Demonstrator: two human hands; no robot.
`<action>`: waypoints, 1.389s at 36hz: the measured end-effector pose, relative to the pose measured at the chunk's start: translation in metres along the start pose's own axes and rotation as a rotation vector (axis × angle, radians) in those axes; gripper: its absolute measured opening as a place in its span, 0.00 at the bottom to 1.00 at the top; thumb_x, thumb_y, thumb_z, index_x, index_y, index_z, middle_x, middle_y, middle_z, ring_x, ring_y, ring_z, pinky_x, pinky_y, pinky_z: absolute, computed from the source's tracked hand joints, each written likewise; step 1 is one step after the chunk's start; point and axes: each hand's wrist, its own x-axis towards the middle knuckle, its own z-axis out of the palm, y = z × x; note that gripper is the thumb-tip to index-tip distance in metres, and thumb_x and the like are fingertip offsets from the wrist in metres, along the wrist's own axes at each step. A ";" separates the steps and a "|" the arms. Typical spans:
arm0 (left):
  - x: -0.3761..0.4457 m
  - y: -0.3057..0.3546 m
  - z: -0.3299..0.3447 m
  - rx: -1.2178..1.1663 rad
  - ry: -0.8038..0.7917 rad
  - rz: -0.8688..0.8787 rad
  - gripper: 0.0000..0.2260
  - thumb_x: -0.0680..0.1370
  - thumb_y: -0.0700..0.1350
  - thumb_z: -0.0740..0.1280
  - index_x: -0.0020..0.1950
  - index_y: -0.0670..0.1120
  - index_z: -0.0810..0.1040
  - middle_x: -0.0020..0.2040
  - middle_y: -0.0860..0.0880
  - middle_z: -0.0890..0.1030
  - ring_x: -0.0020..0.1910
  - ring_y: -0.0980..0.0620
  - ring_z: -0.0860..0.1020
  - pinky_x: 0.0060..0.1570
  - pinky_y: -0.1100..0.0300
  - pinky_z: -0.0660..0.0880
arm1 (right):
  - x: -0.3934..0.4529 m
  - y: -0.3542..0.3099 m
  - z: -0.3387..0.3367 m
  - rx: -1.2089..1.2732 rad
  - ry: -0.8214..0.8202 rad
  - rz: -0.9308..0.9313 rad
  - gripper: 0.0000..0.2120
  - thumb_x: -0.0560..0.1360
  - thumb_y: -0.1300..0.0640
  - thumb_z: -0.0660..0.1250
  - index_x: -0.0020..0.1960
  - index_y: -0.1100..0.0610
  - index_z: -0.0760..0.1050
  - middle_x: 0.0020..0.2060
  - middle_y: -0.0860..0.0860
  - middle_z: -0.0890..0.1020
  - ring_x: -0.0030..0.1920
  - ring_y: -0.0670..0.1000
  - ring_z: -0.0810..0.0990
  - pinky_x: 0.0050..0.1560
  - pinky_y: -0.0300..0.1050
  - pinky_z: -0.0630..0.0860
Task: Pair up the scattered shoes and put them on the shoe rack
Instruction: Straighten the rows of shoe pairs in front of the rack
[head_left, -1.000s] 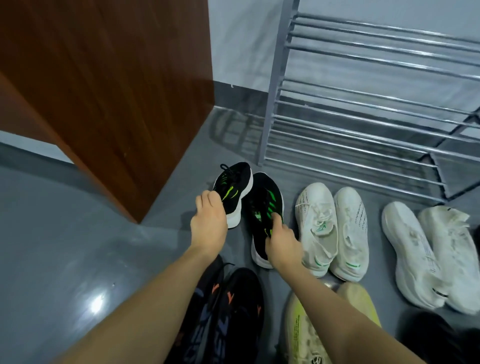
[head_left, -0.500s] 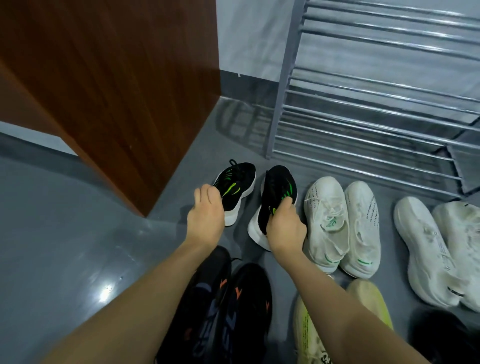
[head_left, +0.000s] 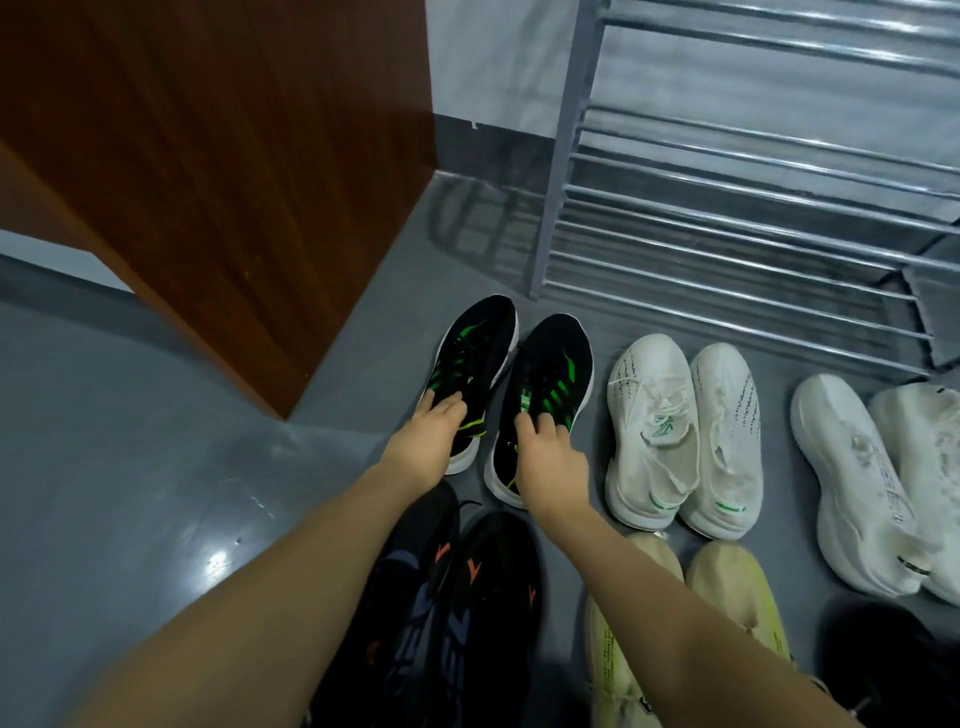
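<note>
Grey glossy floor (head_left: 130, 467), steel-tube shoe rack (head_left: 727, 249) at the back. Versus 0.5 s ago, both black-and-green sneakers now lie side by side, toes toward the rack. Left hand (head_left: 423, 447) grips the left sneaker (head_left: 478, 353) at its collar; right hand (head_left: 550, 460) grips the right sneaker (head_left: 556, 364) likewise. Knit white pair (head_left: 680, 431) just beside, on the right.

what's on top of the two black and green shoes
The left hand rests on the left black-green shoe, and the right hand on the right black-green shoe, fingers curled at their openings. The hands cover the heels and collars.
</note>
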 end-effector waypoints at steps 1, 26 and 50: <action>0.001 -0.001 0.000 -0.006 -0.013 -0.006 0.27 0.73 0.22 0.54 0.70 0.40 0.64 0.78 0.48 0.54 0.77 0.44 0.49 0.69 0.46 0.64 | 0.000 0.000 0.004 -0.017 -0.033 -0.002 0.21 0.75 0.68 0.58 0.66 0.58 0.65 0.58 0.56 0.72 0.57 0.58 0.73 0.37 0.47 0.67; -0.013 0.100 -0.015 0.079 0.255 0.185 0.15 0.77 0.40 0.58 0.64 0.42 0.67 0.62 0.45 0.71 0.63 0.45 0.67 0.61 0.56 0.66 | -0.027 0.039 -0.059 0.382 0.150 0.220 0.17 0.81 0.47 0.53 0.53 0.59 0.72 0.52 0.53 0.75 0.54 0.56 0.74 0.51 0.52 0.70; -0.007 0.214 0.042 0.117 -0.148 0.145 0.23 0.75 0.43 0.66 0.68 0.48 0.64 0.68 0.48 0.62 0.62 0.39 0.66 0.51 0.51 0.70 | -0.066 0.196 -0.056 0.226 -0.276 0.351 0.23 0.74 0.54 0.65 0.66 0.51 0.62 0.73 0.53 0.55 0.69 0.61 0.60 0.66 0.61 0.62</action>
